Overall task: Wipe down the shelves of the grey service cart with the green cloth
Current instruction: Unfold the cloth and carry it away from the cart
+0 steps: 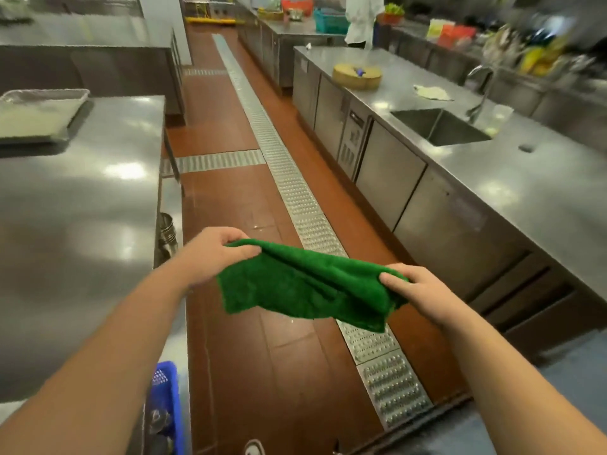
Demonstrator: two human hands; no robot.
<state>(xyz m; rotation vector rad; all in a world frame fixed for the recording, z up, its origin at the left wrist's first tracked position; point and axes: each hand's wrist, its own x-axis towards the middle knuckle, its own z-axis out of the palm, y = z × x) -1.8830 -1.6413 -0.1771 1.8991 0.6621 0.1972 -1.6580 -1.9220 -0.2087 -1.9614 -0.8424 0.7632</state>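
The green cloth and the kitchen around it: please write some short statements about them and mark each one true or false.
1. Both hands hold the cloth. True: the left hand and right hand each grip an end.
2. The cloth lies on a counter. False: it hangs in the air above the floor.
3. A sink is set in the right counter. True.
4. The basket at lower left is red. False: it is blue.

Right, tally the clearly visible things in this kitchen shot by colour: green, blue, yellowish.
Green: 2, the cloth held between the left hand and right hand, and a basket far back.
Blue: 1, a crate.
Yellowish: 1, a round chopping block.
Total: 4
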